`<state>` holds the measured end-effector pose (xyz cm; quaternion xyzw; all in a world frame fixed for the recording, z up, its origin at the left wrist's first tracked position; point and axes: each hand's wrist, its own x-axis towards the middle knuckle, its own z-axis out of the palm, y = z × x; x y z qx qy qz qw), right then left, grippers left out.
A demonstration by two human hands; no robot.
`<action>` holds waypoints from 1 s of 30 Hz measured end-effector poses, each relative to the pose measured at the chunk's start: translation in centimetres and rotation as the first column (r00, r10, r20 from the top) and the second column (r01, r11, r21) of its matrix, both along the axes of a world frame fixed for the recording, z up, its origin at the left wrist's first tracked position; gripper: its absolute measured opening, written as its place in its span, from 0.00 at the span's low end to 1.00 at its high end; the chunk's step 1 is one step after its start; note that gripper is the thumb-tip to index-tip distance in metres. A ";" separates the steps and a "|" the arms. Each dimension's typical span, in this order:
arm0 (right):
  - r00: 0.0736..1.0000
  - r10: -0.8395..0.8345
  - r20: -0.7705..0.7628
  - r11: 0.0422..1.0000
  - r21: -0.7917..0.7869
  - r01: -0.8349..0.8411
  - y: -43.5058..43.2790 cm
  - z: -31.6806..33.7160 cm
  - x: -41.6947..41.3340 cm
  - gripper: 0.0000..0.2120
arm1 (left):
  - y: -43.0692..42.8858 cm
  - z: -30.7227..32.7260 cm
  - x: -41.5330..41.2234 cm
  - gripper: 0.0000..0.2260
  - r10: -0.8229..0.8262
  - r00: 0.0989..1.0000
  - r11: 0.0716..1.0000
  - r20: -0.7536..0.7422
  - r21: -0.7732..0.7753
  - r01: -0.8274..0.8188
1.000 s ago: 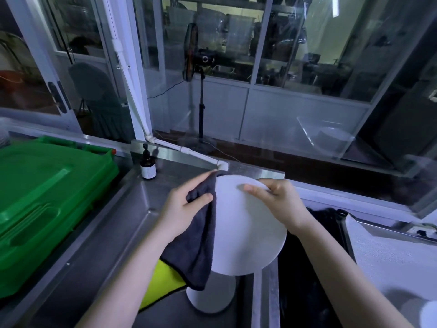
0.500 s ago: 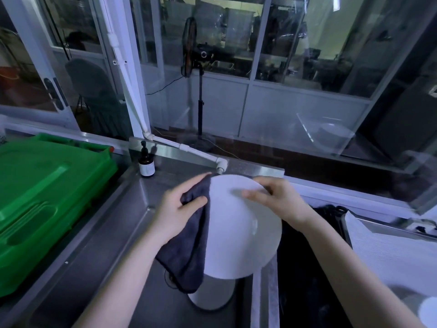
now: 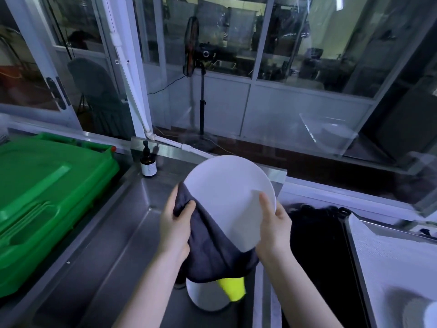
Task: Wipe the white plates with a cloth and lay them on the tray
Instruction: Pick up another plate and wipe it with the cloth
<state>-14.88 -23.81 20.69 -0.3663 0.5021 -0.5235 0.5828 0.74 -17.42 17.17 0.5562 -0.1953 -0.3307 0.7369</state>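
Observation:
I hold a round white plate tilted up over the steel sink. My right hand grips its lower right rim, thumb on the face. My left hand clutches a dark grey cloth against the plate's lower left edge; the cloth drapes under the plate, and a yellow part of it hangs below. Another white plate lies in the sink beneath. At the right is a tray lined with white cloth, with a white plate's edge at its near corner.
A green plastic crate stands on the left. A small brown pump bottle sits at the sink's back edge beside a white pipe. A black basin lies between sink and tray. Glass windows rise behind.
My right hand slid from the plate's top rim down to its lower right rim. My left hand and the cloth moved from the left edge down to the lower left, under the plate.

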 end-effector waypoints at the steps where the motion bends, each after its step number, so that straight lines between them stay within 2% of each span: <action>1: 0.997 0.061 -0.051 0.996 -0.069 -0.065 0.2 0.1 -0.1 0.08 | 0.0 -0.1 0.3 0.23 -0.012 0.999 1.000 -0.031 -0.003 0.012; 3: 0.947 0.159 -0.278 0.938 -0.256 -0.232 0.0 0.6 -1.2 0.09 | 0.1 0.0 1.5 0.23 -0.022 0.999 1.000 -0.028 0.011 0.022; 4: 0.898 0.160 -0.411 0.888 -0.338 -0.313 -0.2 0.9 -2.1 0.13 | 0.2 0.2 2.1 0.23 -0.017 1.000 1.000 -0.005 0.018 0.017; 5: 0.845 0.127 -0.519 0.830 -0.410 -0.377 -0.3 1.1 -3.0 0.21 | 0.2 0.4 2.7 0.23 -0.011 1.000 1.000 0.020 0.019 0.010; 6: 0.786 0.073 -0.613 0.738 -0.497 -0.456 -0.6 1.2 -3.8 0.27 | 0.2 0.7 3.2 0.23 -0.009 0.999 1.000 0.039 0.015 0.008; 7: 0.692 -0.014 -0.721 0.588 -0.566 -0.578 -0.7 1.2 -4.4 0.29 | 0.2 0.9 3.7 0.23 -0.014 0.999 1.000 0.051 0.008 0.014; 8: 0.571 -0.123 -0.812 0.404 -0.566 -0.718 -0.8 1.1 -5.0 0.29 | 0.2 1.2 4.1 0.23 -0.025 0.998 1.000 0.065 0.002 0.025; 9: 0.450 -0.224 -0.864 0.245 -0.497 -0.832 -0.8 1.2 -5.4 0.29 | 0.1 1.6 4.4 0.23 -0.036 0.996 0.999 0.081 -0.003 0.036; 10: 0.335 -0.311 -0.890 0.134 -0.389 -0.911 -0.9 1.1 -5.8 0.29 | 0.0 1.9 4.7 0.22 -0.045 0.994 0.999 0.098 -0.003 0.046; 11: 0.232 -0.392 -0.890 0.064 -0.278 -0.959 -1.0 1.0 -5.9 0.29 | 0.0 2.1 4.9 0.22 -0.058 0.992 0.998 0.114 0.000 0.058; 12: 0.179 -0.464 -0.868 0.013 -0.208 -0.978 -1.0 0.9 -5.8 0.27 | -0.1 2.4 4.9 0.23 -0.077 0.989 0.997 0.128 0.006 0.077; 13: 0.174 -0.510 -0.842 -0.029 -0.186 -0.982 -0.9 0.9 -5.5 0.24 | -0.2 2.6 4.9 0.23 -0.101 0.985 0.995 0.138 0.015 0.100; 16: 0.268 -0.547 -0.793 -0.115 -0.246 -0.962 -0.8 1.0 -4.9 0.19 | -0.2 3.1 5.1 0.23 -0.167 0.975 0.986 0.145 0.043 0.162; 19: 0.274 -0.562 -0.780 -0.129 -0.245 -0.961 -0.5 1.0 -4.9 0.20 | -0.2 3.5 5.7 0.22 -0.232 0.966 0.972 0.113 0.059 0.226; 22: 0.292 -0.461 -0.838 -0.049 -0.304 -0.951 0.3 1.1 -4.6 0.20 | 0.0 3.6 5.9 0.21 -0.283 0.959 0.959 0.015 0.024 0.283; 24: 0.326 -0.261 -0.908 0.093 -0.360 -0.928 1.2 1.2 -4.0 0.19 | -0.1 3.5 5.5 0.20 -0.267 0.962 0.964 -0.058 -0.034 0.265; 26: 0.377 0.024 -0.926 0.293 -0.354 -0.888 1.9 1.5 -3.4 0.20 | -0.6 3.5 4.3 0.22 -0.210 0.972 0.975 -0.110 -0.092 0.200; 28: 0.475 0.299 -0.827 0.443 -0.321 -0.837 2.3 1.4 -3.0 0.21 | -1.2 3.6 2.6 0.24 -0.155 0.986 0.982 -0.063 -0.117 0.147; 30: 0.596 0.516 -0.615 0.565 -0.279 -0.777 2.7 1.3 -2.5 0.18 | -1.5 3.8 0.5 0.26 -0.174 0.976 0.976 0.133 -0.106 0.188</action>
